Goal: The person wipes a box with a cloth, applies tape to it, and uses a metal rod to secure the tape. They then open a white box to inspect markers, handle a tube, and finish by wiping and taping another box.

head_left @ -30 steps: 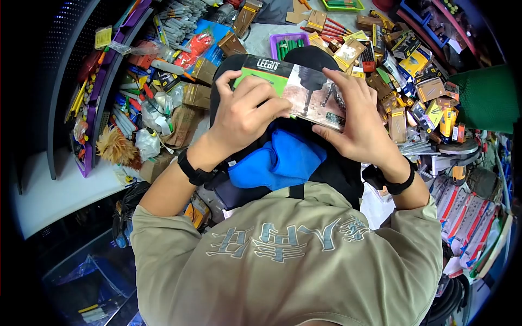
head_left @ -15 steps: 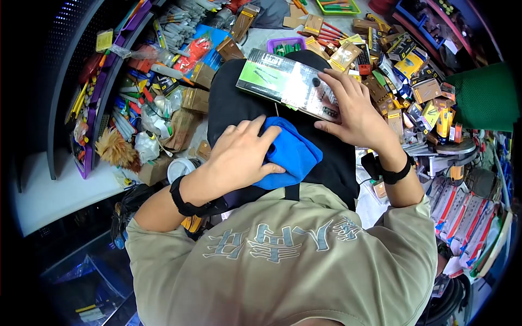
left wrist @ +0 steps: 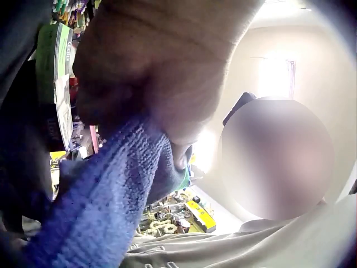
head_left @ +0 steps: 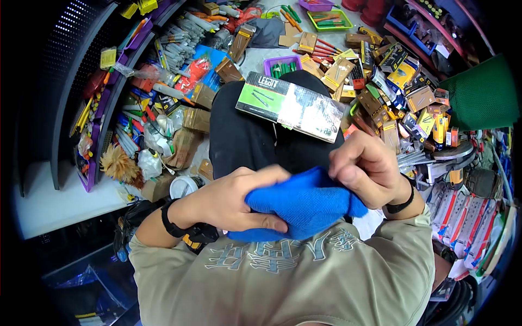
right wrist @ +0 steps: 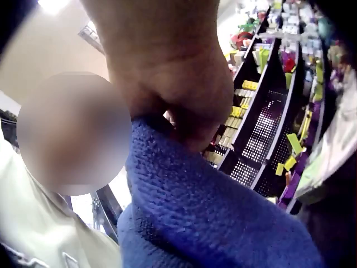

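step: gathering soft blue knitted cloth (head_left: 304,209) at chest | left hand (head_left: 231,198) and right hand (head_left: 367,168) both curled round it | long green-and-black LEEBIT tool box (head_left: 291,106) rests across lap, long axis left-right, logo end to person's left | next: likely needs a firm pinch on cloth edges

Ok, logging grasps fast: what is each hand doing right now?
Left hand: grips the blue cloth.
Right hand: pinches the same blue cloth.

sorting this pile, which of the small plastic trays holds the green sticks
The purple plastic tray behind the long green-and-black box; the green tray farther back holds orange ones.
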### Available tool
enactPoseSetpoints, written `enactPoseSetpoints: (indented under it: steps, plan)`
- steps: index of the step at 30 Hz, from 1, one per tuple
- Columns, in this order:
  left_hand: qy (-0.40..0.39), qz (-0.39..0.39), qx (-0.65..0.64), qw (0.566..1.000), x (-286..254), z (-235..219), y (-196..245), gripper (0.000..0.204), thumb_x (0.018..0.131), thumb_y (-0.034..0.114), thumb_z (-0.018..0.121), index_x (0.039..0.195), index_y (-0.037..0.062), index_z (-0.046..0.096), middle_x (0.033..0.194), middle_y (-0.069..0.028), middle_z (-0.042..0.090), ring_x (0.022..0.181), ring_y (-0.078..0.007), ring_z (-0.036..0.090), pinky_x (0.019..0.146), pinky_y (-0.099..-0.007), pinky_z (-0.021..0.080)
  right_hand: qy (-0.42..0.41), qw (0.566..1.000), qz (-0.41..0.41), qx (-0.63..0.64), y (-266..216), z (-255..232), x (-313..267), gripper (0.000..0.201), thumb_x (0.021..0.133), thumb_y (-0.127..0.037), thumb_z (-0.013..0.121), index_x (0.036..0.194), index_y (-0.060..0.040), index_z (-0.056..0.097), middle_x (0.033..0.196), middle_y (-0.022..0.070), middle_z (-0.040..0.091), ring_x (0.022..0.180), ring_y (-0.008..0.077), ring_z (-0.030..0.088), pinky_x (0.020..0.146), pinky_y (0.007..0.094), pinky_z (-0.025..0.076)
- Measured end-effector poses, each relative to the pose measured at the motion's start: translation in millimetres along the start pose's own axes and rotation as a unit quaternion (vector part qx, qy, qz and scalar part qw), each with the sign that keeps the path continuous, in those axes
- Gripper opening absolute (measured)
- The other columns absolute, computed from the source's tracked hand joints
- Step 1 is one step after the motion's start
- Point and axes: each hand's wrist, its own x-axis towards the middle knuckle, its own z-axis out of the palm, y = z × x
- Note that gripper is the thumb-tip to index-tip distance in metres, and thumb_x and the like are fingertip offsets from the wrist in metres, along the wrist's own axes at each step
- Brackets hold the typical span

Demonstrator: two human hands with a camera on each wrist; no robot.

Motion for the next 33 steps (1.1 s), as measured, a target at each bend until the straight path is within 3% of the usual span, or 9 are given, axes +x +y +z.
enactPoseSetpoints:
  steps: [2,4,6,8,12,14,16,27,33]
  plan:
    - [-0.074,-0.028,0.13,0.988,4.5,-10.1,4.4,0.038,0.086,0.017,0.085,0.113,0.0008,0.064,0.099,-0.0086,0.07,0.087,-0.0166,0.07,0.076,-0.0316,0.055,0.025,0.987,-0.051,-0.151,-3.3,-6.2,12.5,0.011,0.101,-0.011,0.062,0.102,-0.0002,0.062,0.084,0.0075,0.067,0.071,0.0159,0.064,0.065,0.029,0.05]
    - [0.2,-0.006,0.051,0.978,8.0,-16.8,7.0,0.031,0.086,0.02,0.085,0.105,0.002,0.069,0.097,-0.0081,0.073,0.087,-0.018,0.071,0.08,-0.032,0.056,0.107,0.965,-0.012,-0.239,3.0,-12.9,31.9,0.011,0.1,-0.01,0.061,0.102,0.0002,0.061,0.085,0.01,0.064,0.074,0.0223,0.064,0.068,0.0317,0.05]
    - [0.313,-0.007,0.198,0.929,27.6,-62.0,-13.3,0.043,0.086,0.023,0.083,0.12,0.0023,0.067,0.113,-0.0127,0.072,0.094,-0.0207,0.071,0.086,-0.0336,0.056,0.183,0.92,0.097,-0.333,21.1,-28.2,67.0,0.019,0.097,-0.015,0.066,0.108,0.0002,0.061,0.094,0.0179,0.066,0.081,0.0327,0.066,0.072,0.0381,0.053]
    - [0.45,-0.011,0.285,0.846,46.0,-94.8,-36.4,0.059,0.087,0.027,0.082,0.136,0.0027,0.059,0.13,-0.017,0.066,0.113,-0.0244,0.067,0.097,-0.0372,0.052,0.185,0.797,-0.053,-0.572,54.0,-35.1,79.2,0.029,0.092,-0.02,0.071,0.111,0.0004,0.061,0.11,0.0231,0.064,0.098,0.0387,0.065,0.082,0.0453,0.053]
    - [0.387,-0.068,0.44,0.807,32.8,-158.8,-108.7,0.068,0.089,0.025,0.081,0.145,0.0031,0.048,0.138,-0.0156,0.06,0.128,-0.0238,0.058,0.107,-0.0369,0.045,0.004,0.858,-0.116,-0.5,75.4,21.6,82.2,0.058,0.089,-0.037,0.073,0.128,0.0027,0.057,0.142,0.028,0.052,0.133,0.0441,0.051,0.109,0.0507,0.045]
    - [0.22,-0.054,0.234,0.946,25.9,-164.6,-121.2,0.085,0.083,0.037,0.085,0.149,0.003,0.045,0.148,-0.0193,0.055,0.143,-0.0281,0.047,0.117,-0.0417,0.036,-0.098,0.812,-0.023,-0.575,96.4,48.4,71.5,0.076,0.094,-0.049,0.066,0.147,0.0027,0.046,0.16,0.029,0.034,0.149,0.0467,0.031,0.118,0.0588,0.033]
    - [0.163,-0.016,0.142,0.976,24.6,-162.1,-122.8,0.12,0.058,0.03,0.099,0.157,0.0055,0.036,0.158,-0.0148,0.045,0.148,-0.0283,0.04,0.123,-0.0414,0.029,-0.111,0.784,-0.011,-0.611,109.0,52.3,72.6,0.085,0.094,-0.053,0.064,0.152,0.0025,0.038,0.162,0.0287,0.029,0.151,0.0478,0.025,0.119,0.0599,0.03]
    - [0.158,-0.058,0.321,0.932,45.0,-171.9,-139.1,0.134,0.044,0.041,0.101,0.156,0.0043,0.037,0.156,-0.021,0.044,0.145,-0.0377,0.042,0.12,-0.0449,0.035,-0.208,0.785,0.035,-0.582,125.4,35.7,120.3,0.102,0.087,-0.048,0.071,0.16,0.0042,0.022,0.164,0.0336,0.019,0.155,0.0466,0.017,0.124,0.0565,0.022]
    - [0.073,-0.066,0.439,0.893,49.0,-172.1,-125.5,0.136,0.048,0.049,0.099,0.161,0.0104,0.033,0.164,-0.0161,0.034,0.152,-0.0333,0.032,0.125,-0.0437,0.024,-0.165,0.793,0.005,-0.586,108.3,3.7,61.5,0.096,0.084,-0.032,0.077,0.159,0.0009,0.027,0.167,0.0203,0.024,0.155,0.0387,0.024,0.122,0.0558,0.026]
